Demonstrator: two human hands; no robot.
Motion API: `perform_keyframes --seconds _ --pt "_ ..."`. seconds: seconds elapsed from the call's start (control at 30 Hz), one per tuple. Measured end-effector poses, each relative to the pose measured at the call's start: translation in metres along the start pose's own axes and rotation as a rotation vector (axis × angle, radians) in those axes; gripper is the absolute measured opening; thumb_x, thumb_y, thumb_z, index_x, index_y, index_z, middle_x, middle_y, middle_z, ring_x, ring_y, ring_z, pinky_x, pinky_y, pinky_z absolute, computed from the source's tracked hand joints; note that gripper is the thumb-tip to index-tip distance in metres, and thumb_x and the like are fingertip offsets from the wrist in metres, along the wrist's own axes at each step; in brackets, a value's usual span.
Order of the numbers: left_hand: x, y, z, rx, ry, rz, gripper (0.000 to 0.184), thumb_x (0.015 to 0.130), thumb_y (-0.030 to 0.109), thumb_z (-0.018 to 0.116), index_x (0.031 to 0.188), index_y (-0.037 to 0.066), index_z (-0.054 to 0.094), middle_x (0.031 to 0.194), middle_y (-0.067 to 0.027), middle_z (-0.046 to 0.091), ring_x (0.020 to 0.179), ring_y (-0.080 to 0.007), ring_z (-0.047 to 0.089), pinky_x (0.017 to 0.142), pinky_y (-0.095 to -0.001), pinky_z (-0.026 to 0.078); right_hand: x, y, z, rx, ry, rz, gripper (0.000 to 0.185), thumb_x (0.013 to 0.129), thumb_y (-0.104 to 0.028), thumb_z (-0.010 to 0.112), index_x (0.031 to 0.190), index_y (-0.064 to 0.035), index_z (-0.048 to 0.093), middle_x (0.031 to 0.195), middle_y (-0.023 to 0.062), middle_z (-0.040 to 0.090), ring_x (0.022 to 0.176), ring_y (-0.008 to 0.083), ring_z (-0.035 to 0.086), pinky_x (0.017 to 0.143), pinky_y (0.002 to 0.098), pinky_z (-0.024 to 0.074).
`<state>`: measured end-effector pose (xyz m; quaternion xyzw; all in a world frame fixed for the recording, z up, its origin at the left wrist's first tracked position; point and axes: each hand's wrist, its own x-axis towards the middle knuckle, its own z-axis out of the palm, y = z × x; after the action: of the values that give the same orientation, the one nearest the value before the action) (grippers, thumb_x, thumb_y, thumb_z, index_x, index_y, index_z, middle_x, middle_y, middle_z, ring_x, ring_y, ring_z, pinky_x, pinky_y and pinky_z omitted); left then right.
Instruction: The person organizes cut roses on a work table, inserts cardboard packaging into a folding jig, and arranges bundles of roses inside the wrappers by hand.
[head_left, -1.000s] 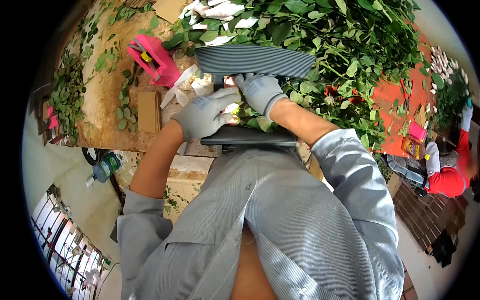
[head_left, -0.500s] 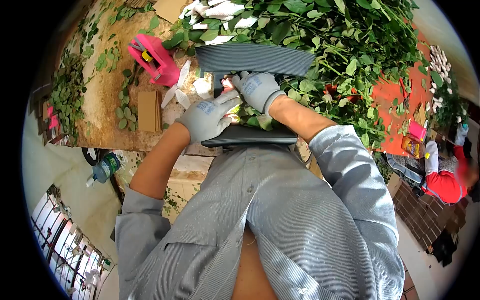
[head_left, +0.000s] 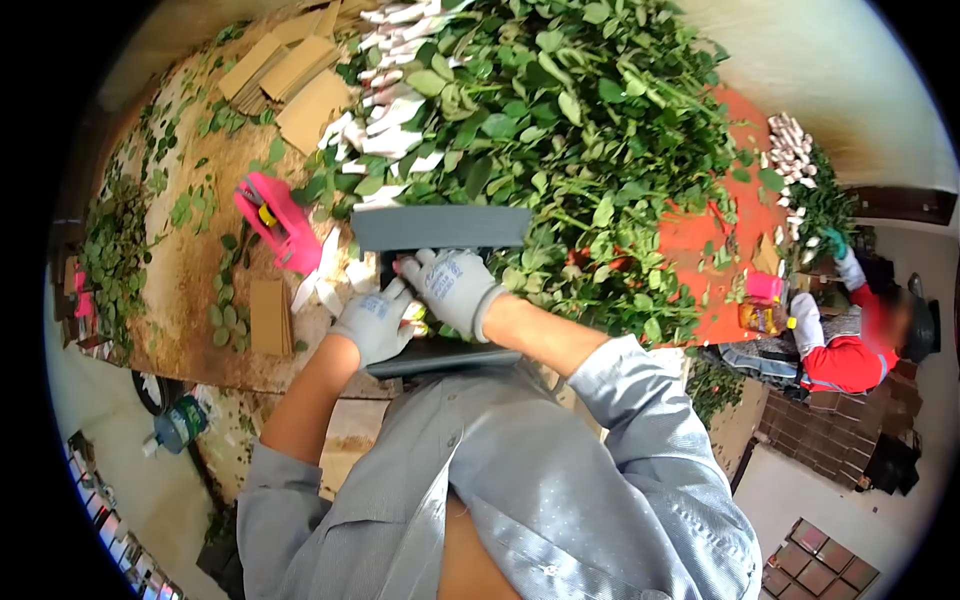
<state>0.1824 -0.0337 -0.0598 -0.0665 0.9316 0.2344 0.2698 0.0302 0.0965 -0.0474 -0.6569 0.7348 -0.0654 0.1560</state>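
Note:
My left hand (head_left: 375,325), in a pale grey glove, is closed at the left side of a dark grey ribbed stand. My right hand (head_left: 450,290), gloved alike, curls its fingers down beside it, the fingertips of the two hands nearly meeting. Small pink and yellow-green bits of flowers (head_left: 415,318) show between them; the gloves hide most of these. The stand's far panel (head_left: 442,229) rises behind the hands. Its near panel (head_left: 440,358) lies against my shirt. Leafy stems reach the stand's right side.
A pink tape dispenser (head_left: 290,232) and cardboard pieces (head_left: 268,316) lie at left. Leafy stems (head_left: 570,130) with white-sleeved heads (head_left: 390,135) cover the table's back. Loose leaves (head_left: 125,270) lie far left. A co-worker in a red top (head_left: 850,362) is at right, near a bottle (head_left: 762,317).
The camera view has turned and shifted, so the table, stand and hands appear lower and further left. Both hands stay at the stand, closer together, with less of the flowers showing.

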Motion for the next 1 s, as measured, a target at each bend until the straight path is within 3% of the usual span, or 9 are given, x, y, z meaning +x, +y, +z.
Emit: perform_keyframes --seconds 0.13,0.2,0.27,0.43,0.57,0.63,0.77,0.83,1.0 --pt "-0.003 0.003 -0.003 0.004 -0.001 0.005 0.068 0.093 0.030 0.060 0.153 0.007 0.039 0.163 -0.0161 0.031 0.114 -0.0385 0.065 0.096 -0.0508 0.051 0.001 0.013 -0.092 0.105 0.342 -0.045 0.039 0.085 -0.011 0.066 0.123 -0.0077 0.059 0.096 0.0116 0.064 0.085 0.0317 0.067 0.072 0.0423 0.0558" --pt "-0.004 0.006 -0.007 0.019 -0.015 0.003 0.071 0.093 0.029 0.060 0.156 0.008 0.036 0.167 -0.0116 0.025 0.116 -0.0367 0.064 0.098 -0.0488 0.051 0.013 0.043 -0.121 0.110 0.612 -0.008 0.040 0.084 -0.004 0.065 0.123 -0.0073 0.060 0.095 0.0149 0.066 0.087 0.0332 0.067 0.077 0.0433 0.0565" --pt "-0.004 0.007 -0.007 0.019 -0.003 0.006 0.070 0.093 0.029 0.060 0.156 0.007 0.037 0.167 -0.0114 0.025 0.117 -0.0364 0.064 0.099 -0.0483 0.051 0.039 0.093 -0.131 0.122 0.861 0.038 0.024 0.091 -0.006 0.065 0.115 -0.0040 0.065 0.098 0.0176 0.068 0.091 0.0364 0.068 0.080 0.0424 0.0556" --pt "-0.004 0.004 -0.002 -0.020 0.026 0.013 0.070 0.092 0.029 0.059 0.154 0.007 0.038 0.167 -0.0118 0.026 0.118 -0.0362 0.064 0.100 -0.0481 0.051 0.075 0.174 -0.171 0.184 1.010 0.282 0.018 0.093 -0.003 0.059 0.110 -0.0049 0.066 0.099 0.0173 0.070 0.093 0.0356 0.068 0.082 0.0422 0.0540" --pt "-0.007 0.005 -0.004 -0.007 0.044 0.026 0.068 0.092 0.030 0.058 0.154 0.007 0.039 0.167 -0.0125 0.026 0.117 -0.0366 0.064 0.101 -0.0484 0.050 0.090 0.235 -0.179 0.064 0.852 0.469 0.026 0.092 -0.017 0.058 0.117 -0.0100 0.063 0.113 0.0200 0.067 0.108 0.0393 0.063 0.091 0.0483 0.0511" --pt "-0.008 0.006 -0.005 -0.028 0.044 0.017 0.069 0.093 0.033 0.059 0.154 0.007 0.040 0.166 -0.0128 0.028 0.117 -0.0375 0.064 0.102 -0.0487 0.049 0.093 0.255 -0.182 0.050 0.668 0.529 0.026 0.093 -0.017 0.056 0.117 -0.0097 0.063 0.117 0.0202 0.066 0.111 0.0406 0.062 0.093 0.0483 0.0507" --pt "-0.006 0.000 0.006 -0.051 0.134 0.059 0.069 0.087 0.030 0.063 0.150 0.007 0.045 0.160 -0.0137 0.038 0.109 -0.0404 0.066 0.096 -0.0499 0.052 0.101 0.280 -0.168 -0.143 0.577 0.502 0.022 0.097 -0.014 0.050 0.115 -0.0081 0.062 0.112 0.0213 0.068 0.104 0.0425 0.064 0.090 0.0485 0.0518" --pt "-0.007 0.004 -0.003 -0.025 0.041 0.029 0.071 0.091 0.033 0.061 0.154 0.008 0.040 0.166 -0.0137 0.026 0.119 -0.0362 0.064 0.100 -0.0487 0.051 0.104 0.282 -0.168 -0.245 0.286 0.726 0.031 0.096 -0.019 0.051 0.123 -0.0095 0.064 0.130 0.0148 0.064 0.117 0.0368 0.064 0.096 0.0498 0.0502" --pt "-0.004 0.001 0.001 -0.084 0.024 0.017 0.071 0.089 0.027 0.063 0.153 0.009 0.041 0.166 -0.0145 0.027 0.119 -0.0359 0.064 0.099 -0.0478 0.052 0.108 0.277 -0.181 -0.372 -0.055 0.775 0.033 0.097 -0.019 0.051 0.124 -0.0111 0.068 0.123 0.0129 0.071 0.116 0.0335 0.067 0.101 0.0513 0.0453"
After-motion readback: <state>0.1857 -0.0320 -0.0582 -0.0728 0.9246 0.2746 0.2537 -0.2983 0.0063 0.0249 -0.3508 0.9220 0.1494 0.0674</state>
